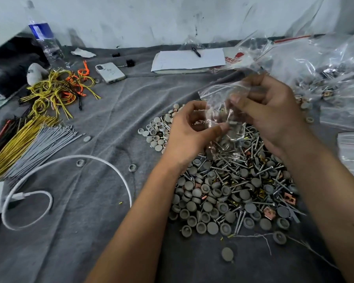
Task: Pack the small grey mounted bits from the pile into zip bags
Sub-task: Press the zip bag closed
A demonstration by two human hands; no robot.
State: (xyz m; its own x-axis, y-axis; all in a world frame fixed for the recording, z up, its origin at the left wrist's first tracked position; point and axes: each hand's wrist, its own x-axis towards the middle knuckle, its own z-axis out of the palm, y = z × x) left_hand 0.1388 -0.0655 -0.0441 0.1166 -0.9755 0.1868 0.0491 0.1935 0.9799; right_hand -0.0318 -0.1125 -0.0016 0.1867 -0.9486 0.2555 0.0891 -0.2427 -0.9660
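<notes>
Hands above desk's right half: left hand [189, 129] and right hand [271, 111] both pinch a crinkled clear zip bag [223, 111] over the pile [233, 186] of round grey caps and screws.

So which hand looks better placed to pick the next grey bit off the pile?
Probably the left hand. It only pinches the lower edge of the zip bag, directly above the pile. The right hand grips the bag's upper part, holding it up.
</notes>
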